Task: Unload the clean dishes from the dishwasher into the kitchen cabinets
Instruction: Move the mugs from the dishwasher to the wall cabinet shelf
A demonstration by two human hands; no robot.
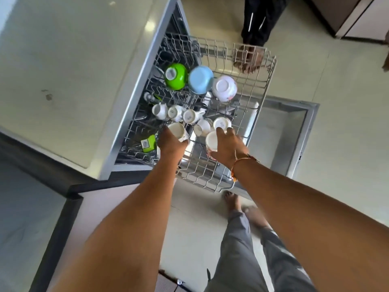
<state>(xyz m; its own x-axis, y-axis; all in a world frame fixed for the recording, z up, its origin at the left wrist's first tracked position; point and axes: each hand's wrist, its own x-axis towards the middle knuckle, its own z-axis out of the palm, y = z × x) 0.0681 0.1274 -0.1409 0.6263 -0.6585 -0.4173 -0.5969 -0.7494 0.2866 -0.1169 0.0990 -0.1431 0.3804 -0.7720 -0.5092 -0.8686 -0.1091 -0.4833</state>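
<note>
The dishwasher's upper wire rack [267,81] is pulled out over the open door [294,127]. My left hand [170,142] grips a white cup [177,130] at the rack's near left. My right hand [228,145] grips another white cup [211,140] beside it. Several small white cups [174,112] lie in a row just beyond my hands. Further back sit a green bowl [176,76], a light blue bowl [200,80] and a white bowl [224,88], all upside down. A green mug [148,143] lies at the rack's left.
A pale countertop [73,70] runs along the left above the dishwasher. Another person's legs and bare feet [248,57] stand beyond the rack's far end. My own legs and feet [233,203] are on the tiled floor below the rack.
</note>
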